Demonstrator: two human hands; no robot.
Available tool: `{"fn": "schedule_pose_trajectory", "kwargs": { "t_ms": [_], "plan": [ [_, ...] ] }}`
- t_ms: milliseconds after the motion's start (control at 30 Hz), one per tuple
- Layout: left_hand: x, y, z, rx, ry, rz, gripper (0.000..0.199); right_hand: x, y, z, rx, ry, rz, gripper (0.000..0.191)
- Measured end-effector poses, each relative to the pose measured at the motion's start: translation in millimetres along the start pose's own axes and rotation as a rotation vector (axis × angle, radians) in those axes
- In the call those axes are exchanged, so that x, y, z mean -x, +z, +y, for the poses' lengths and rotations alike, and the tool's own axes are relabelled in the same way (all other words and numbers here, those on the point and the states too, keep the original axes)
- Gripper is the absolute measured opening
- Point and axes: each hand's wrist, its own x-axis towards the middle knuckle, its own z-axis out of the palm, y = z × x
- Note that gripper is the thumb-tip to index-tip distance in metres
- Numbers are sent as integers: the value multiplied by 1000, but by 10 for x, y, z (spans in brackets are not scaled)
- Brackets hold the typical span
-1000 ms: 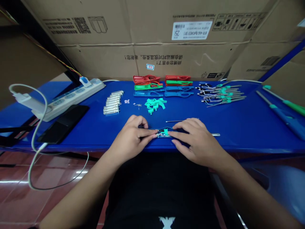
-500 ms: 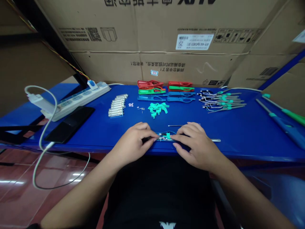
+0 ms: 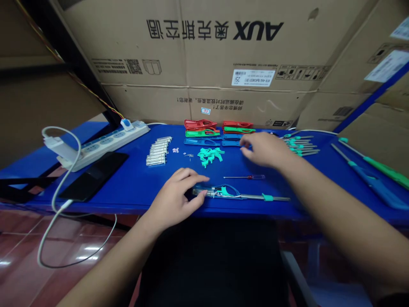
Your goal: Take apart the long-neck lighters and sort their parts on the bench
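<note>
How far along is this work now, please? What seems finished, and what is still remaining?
Done: the long blue and green tools at the far right look assembled. In hand: a wired rod lies by the left hand, and the right hand reaches toward blue plastic shells. Left: those shells, metal tubes, teal clips, more wired rods.

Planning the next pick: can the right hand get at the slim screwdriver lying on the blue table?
Probably yes: the right hand hangs close beyond the slim screwdriver, and no object shows between them.
</note>
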Motion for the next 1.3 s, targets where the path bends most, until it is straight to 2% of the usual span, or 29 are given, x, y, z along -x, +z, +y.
{"fn": "schedule_pose_trajectory", "kwargs": {
  "t_ms": [133,200,267,400,500,633,767,900,1300],
  "plan": [
    [1,0,-46,56,-34,-42,35,-114,-7,608,74,172,56,31],
    [-6,15,-45,50,-26,-93,48,-145,50,832,68,161,44,32],
    [-15,34,-37,12,-14,-134,59,-183,134,921,42,67,12,31],
    [-16,64,-46,-41,-19,-161,53,-299,290,784,12,-138,-21,34],
    [-3,64,-61,-51,-31,-146,48,-390,332,625,39,-232,-64,36],
    [3,52,-54,-54,-54,-116,46,-461,322,544,24,-157,0,35],
    [1,59,-45,-55,-66,-103,44,-488,337,554,38,-129,10,32],
    [0,66,-47,-56,-60,-101,42,-535,366,576,65,-80,33,37],
    [2,52,-51,-45,-62,-104,45,-643,465,617,69,-63,13,35]
  ]
}}
